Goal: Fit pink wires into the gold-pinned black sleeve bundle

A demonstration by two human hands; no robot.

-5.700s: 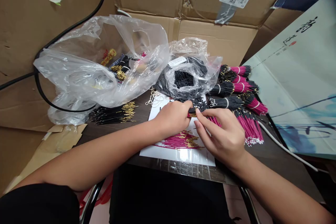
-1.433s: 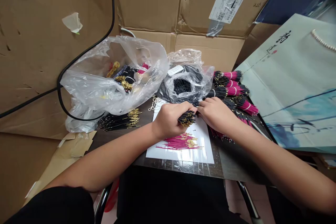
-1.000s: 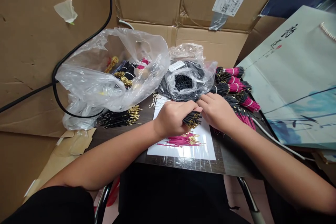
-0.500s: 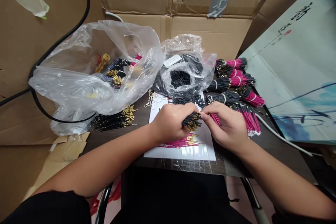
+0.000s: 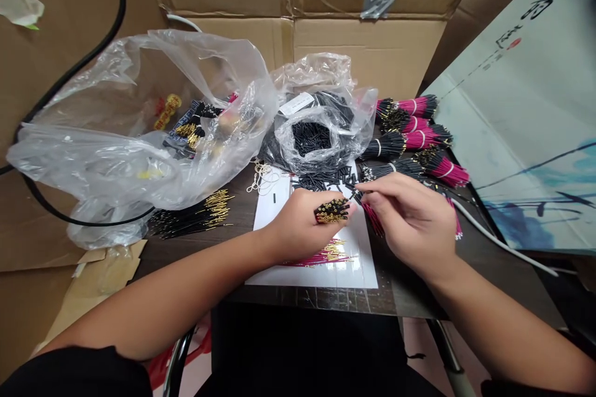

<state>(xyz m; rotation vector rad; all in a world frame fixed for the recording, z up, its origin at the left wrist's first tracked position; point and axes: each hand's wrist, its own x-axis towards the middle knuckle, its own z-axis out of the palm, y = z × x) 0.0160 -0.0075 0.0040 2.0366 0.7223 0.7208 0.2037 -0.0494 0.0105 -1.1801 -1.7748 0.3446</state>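
My left hand is closed around a bundle of thin wires, whose black-sleeved ends with gold tips face me. Just to its right, my right hand pinches a small black tube between thumb and fingertips, apart from the bundle. Beneath both hands lies a white sheet with loose pink wires with gold ends. Loose black tubes are heaped at the sheet's far edge, behind the hands.
An open plastic bag of black tubes stands behind. To its left is a large clear bag with wire bundles inside; black wires lie before it. Banded pink-and-black bundles are stacked right. Rubber bands lie near the sheet.
My right hand has drawn slightly away from the bundle. The bundle in my left hand has turned, its gold tips facing me more directly. The view has shifted a little.
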